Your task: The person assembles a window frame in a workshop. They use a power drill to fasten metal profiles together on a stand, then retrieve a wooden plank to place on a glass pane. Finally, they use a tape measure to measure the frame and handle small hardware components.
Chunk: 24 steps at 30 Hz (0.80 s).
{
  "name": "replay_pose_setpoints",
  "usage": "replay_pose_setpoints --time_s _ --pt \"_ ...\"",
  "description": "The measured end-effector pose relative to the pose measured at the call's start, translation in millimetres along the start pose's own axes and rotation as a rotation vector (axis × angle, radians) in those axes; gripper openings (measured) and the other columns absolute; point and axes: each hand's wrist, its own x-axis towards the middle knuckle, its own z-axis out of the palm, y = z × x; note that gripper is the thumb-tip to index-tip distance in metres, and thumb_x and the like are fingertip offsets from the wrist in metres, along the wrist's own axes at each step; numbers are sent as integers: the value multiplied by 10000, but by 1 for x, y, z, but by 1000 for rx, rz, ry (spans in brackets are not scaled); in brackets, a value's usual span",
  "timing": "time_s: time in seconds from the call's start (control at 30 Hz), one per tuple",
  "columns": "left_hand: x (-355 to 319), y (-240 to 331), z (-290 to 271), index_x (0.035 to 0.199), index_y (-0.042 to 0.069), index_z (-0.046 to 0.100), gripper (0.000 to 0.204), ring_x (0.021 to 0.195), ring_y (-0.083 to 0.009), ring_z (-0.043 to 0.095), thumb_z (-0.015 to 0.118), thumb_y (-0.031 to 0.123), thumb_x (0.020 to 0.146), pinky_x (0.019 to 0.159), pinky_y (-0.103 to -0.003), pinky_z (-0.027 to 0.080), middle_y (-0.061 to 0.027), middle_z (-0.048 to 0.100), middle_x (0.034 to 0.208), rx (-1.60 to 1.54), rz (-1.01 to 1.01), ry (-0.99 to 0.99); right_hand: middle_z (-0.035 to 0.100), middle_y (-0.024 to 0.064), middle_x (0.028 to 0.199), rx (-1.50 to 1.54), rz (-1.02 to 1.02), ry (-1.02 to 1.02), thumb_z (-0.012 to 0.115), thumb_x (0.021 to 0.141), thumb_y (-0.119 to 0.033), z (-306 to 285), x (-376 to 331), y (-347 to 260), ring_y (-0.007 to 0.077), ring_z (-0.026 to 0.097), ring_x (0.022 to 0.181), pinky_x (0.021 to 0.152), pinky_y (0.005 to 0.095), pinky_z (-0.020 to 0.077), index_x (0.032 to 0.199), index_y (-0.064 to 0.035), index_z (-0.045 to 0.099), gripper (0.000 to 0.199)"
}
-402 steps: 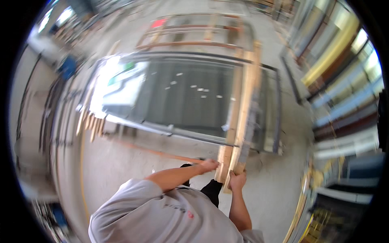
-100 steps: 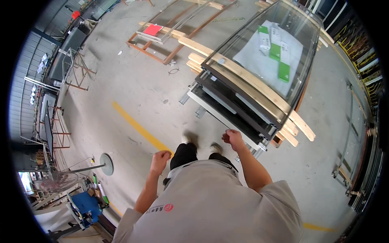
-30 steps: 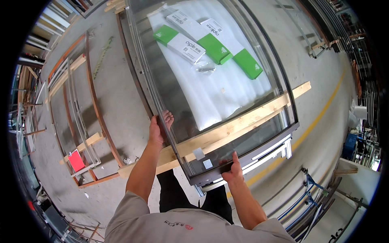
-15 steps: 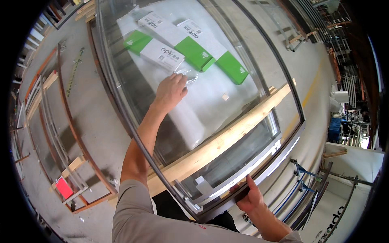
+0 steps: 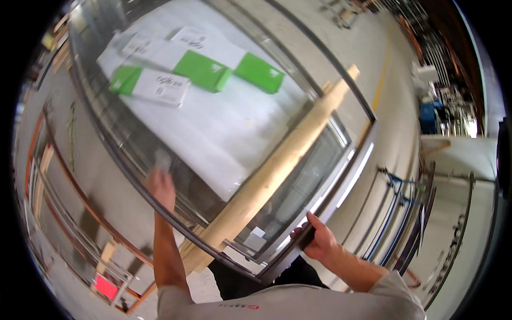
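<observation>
A large glazed window frame (image 5: 349, 176) with a grey metal rim lies flat in front of me. A pale wooden beam (image 5: 277, 165) rests across it. Under the glass, green and white boxes (image 5: 154, 85) lie on a white sheet (image 5: 213, 133). My right hand (image 5: 314, 240) grips the frame's near rim close to its corner. My left hand (image 5: 160, 181) is blurred and hovers over the glass by the frame's left rim. A small pale thing (image 5: 161, 157) shows at its fingertips; I cannot tell whether the hand holds it.
Red-brown frames (image 5: 64, 176) lie on the concrete floor to the left, with a red object (image 5: 105, 285) beside them. A metal rack (image 5: 394, 213) stands to the right. A yellow line (image 5: 381, 80) runs along the floor at the far right.
My left hand has drawn back from the boxes toward the frame's left rim. My right hand keeps its grip on the near rim. The view has swung closer over the glass.
</observation>
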Motion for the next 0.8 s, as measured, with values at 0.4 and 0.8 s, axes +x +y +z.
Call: replay_pose_setpoints --time_s 0.4,0.8 --pt "-194 38 -196 721 -5 456 301 671 -171 408 548 195 926 610 -349 372 -19 436 712 -179 -1114 372 577 107 826 -3 23 -122 741 916 -278 -20 89 24 254 607 716 664 435 572 998 -27 580 310" --pt "-186 237 -174 896 27 610 232 894 -333 559 746 69 713 787 -455 465 -150 580 886 144 58 -511 642 84 737 -167 -158 -292 736 890 -324 -41 120 27 185 587 686 625 386 486 1015 -4 636 358"
